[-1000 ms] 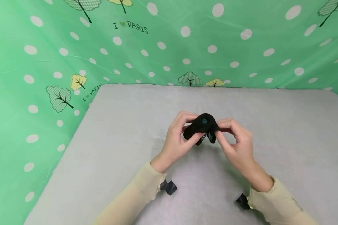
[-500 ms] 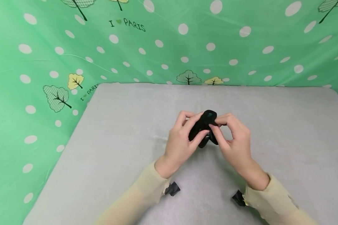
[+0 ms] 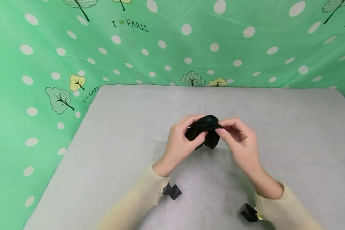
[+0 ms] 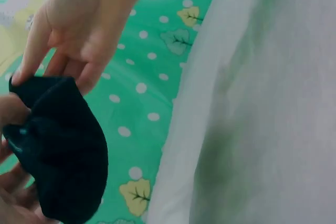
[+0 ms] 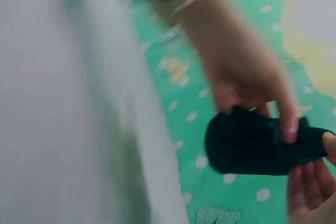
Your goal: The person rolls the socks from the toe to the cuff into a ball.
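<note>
A small black sock (image 3: 204, 127), bunched into a lump, is held a little above the middle of the grey table (image 3: 118, 127). My left hand (image 3: 196, 127) grips its left side, thumb underneath and fingers curled over the top. My right hand (image 3: 220, 126) pinches the sock's right end between thumb and forefinger. In the left wrist view the sock (image 4: 58, 145) hangs under the right hand (image 4: 79, 35), with left fingers (image 4: 10, 111) at its edge. The blurred right wrist view shows the sock (image 5: 252, 145) below the left hand (image 5: 247, 77) and right fingers (image 5: 310, 192) beside it.
A green cloth (image 3: 161, 48) with white dots and tree prints hangs behind and to the left of the table. Black wrist cameras (image 3: 172, 191) (image 3: 248, 212) sit under both cream sleeves. The table's left edge runs diagonally toward me.
The hands closed in over the sock, then eased apart again. The right hand now pinches the sock's right end a little farther right, and the bundle looks more rounded.
</note>
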`<state>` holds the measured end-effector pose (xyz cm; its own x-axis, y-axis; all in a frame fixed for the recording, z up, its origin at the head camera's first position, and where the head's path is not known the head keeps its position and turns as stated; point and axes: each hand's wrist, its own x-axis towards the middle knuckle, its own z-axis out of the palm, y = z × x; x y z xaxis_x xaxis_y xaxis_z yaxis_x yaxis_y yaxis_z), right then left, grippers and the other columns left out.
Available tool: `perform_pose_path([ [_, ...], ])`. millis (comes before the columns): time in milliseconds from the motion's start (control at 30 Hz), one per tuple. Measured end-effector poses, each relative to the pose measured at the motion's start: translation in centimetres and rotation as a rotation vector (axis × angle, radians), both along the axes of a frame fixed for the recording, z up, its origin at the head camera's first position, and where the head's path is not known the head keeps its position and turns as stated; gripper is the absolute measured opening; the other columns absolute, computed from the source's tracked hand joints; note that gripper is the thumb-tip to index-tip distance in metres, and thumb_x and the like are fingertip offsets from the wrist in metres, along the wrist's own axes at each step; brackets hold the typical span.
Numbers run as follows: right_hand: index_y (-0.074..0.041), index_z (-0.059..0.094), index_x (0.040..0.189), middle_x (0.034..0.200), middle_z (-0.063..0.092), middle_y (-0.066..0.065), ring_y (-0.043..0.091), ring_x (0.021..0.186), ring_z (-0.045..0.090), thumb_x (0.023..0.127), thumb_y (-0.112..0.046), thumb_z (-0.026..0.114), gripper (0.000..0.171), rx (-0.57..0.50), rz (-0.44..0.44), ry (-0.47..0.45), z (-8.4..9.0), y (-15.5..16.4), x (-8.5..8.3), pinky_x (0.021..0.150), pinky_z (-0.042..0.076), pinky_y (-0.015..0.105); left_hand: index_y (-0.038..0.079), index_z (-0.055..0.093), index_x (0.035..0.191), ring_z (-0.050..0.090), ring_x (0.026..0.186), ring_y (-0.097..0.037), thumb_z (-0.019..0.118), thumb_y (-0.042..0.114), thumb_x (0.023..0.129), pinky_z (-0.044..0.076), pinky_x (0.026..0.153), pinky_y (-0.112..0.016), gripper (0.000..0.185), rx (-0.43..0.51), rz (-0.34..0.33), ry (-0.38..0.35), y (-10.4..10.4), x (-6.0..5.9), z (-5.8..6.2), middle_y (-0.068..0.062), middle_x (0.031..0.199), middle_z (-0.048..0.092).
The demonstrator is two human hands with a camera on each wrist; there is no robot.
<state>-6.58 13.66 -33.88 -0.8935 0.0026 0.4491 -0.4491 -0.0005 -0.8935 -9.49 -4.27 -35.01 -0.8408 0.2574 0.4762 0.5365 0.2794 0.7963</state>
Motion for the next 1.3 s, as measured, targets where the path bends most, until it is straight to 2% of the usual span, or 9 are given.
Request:
perform_pose_path([
  [133, -0.001, 0.063, 0.097, 0.087, 0.065, 0.0, 0.012, 0.079, 0.06, 0.096, 0.007, 0.056, 0.011, -0.108, 0.103, -0.15, 0.9, 0.6, 0.6, 0.074, 0.049, 0.022, 0.009, 0.069, 0.114, 0.065, 0.102, -0.013, 0.072, 0.006, 0.083, 0.053, 0.093, -0.027, 0.032, -0.051, -0.075, 0.058, -0.8, 0.0, 0.0, -0.004, 0.11, 0.071],
  [333, -0.005, 0.061, 0.096, 0.082, 0.059, -0.001, 0.014, 0.075, 0.054, 0.099, 0.004, 0.052, 0.014, -0.005, 0.232, -0.201, 1.9, 1.7, 0.2, 0.072, 0.046, 0.025, 0.008, 0.069, 0.112, 0.065, 0.107, -0.015, 0.07, 0.002, 0.081, 0.051, 0.098, -0.026, 0.032, -0.133, -0.228, 0.115, -1.5, 0.2, -0.1, -0.006, 0.112, 0.07],
  [500, -0.009, 0.063, 0.094, 0.083, 0.06, -0.003, 0.014, 0.074, 0.056, 0.099, 0.003, 0.052, 0.016, 0.039, 0.345, -0.267, 2.0, 2.6, -0.6, 0.072, 0.047, 0.025, 0.006, 0.069, 0.112, 0.062, 0.113, -0.019, 0.071, -0.003, 0.08, 0.048, 0.103, -0.031, 0.034, -0.073, -0.351, 0.128, -1.7, 0.5, -0.3, -0.009, 0.115, 0.071],
  [633, -0.011, 0.064, 0.096, 0.084, 0.061, -0.004, 0.012, 0.075, 0.057, 0.099, 0.004, 0.052, 0.019, 0.014, 0.419, -0.289, 1.4, 2.8, -1.0, 0.072, 0.049, 0.024, 0.004, 0.07, 0.111, 0.061, 0.114, -0.021, 0.07, -0.005, 0.085, 0.048, 0.102, -0.033, 0.027, 0.016, -0.378, 0.102, -1.7, 0.8, -0.2, -0.012, 0.115, 0.071],
  [867, -0.014, 0.066, 0.096, 0.088, 0.064, -0.005, 0.009, 0.081, 0.06, 0.1, -0.001, 0.054, 0.019, -0.058, 0.459, -0.377, 0.7, 2.3, -1.6, 0.073, 0.051, 0.021, 0.001, 0.068, 0.109, 0.061, 0.119, -0.024, 0.07, -0.008, 0.086, 0.051, 0.103, -0.035, 0.025, 0.119, -0.404, 0.088, -1.3, 0.9, 0.3, -0.02, 0.129, 0.061],
  [1033, -0.017, 0.068, 0.096, 0.092, 0.065, -0.006, 0.008, 0.088, 0.06, 0.1, -0.005, 0.056, 0.018, -0.087, 0.396, -0.462, 0.4, 1.8, -2.0, 0.08, 0.051, 0.019, -0.003, 0.065, 0.112, 0.06, 0.124, -0.025, 0.072, -0.01, 0.084, 0.051, 0.103, -0.037, 0.03, 0.189, -0.389, -0.049, -1.1, 0.8, 0.2, -0.023, 0.128, 0.064],
  [1133, -0.017, 0.068, 0.1, 0.096, 0.064, -0.006, 0.009, 0.09, 0.059, 0.098, -0.003, 0.059, 0.016, -0.063, 0.271, -0.372, 0.3, 1.5, -2.1, 0.081, 0.049, 0.018, -0.007, 0.062, 0.114, 0.061, 0.121, -0.025, 0.072, -0.013, 0.082, 0.055, 0.098, -0.037, 0.033, 0.256, -0.348, -0.163, -1.0, 0.6, 0.1, -0.025, 0.127, 0.063],
  [1200, -0.01, 0.067, 0.102, 0.099, 0.063, -0.003, 0.012, 0.091, 0.058, 0.094, 0.005, 0.061, 0.018, -0.016, 0.197, -0.22, 0.2, 1.5, -2.1, 0.082, 0.048, 0.019, -0.008, 0.061, 0.114, 0.061, 0.119, -0.024, 0.071, -0.014, 0.082, 0.056, 0.095, -0.036, 0.035, 0.298, -0.316, -0.221, -1.0, 0.5, 0.1, -0.026, 0.126, 0.062],
  [1300, -0.002, 0.069, 0.102, 0.102, 0.065, 0.002, 0.013, 0.095, 0.058, 0.084, 0.013, 0.068, 0.024, 0.168, 0.108, 0.064, 0.1, 1.9, -2.2, 0.087, 0.047, 0.021, -0.01, 0.059, 0.115, 0.061, 0.116, -0.019, 0.069, -0.016, 0.082, 0.057, 0.092, -0.032, 0.034, 0.355, -0.277, -0.289, -1.1, 0.1, 0.1, -0.027, 0.126, 0.059],
])
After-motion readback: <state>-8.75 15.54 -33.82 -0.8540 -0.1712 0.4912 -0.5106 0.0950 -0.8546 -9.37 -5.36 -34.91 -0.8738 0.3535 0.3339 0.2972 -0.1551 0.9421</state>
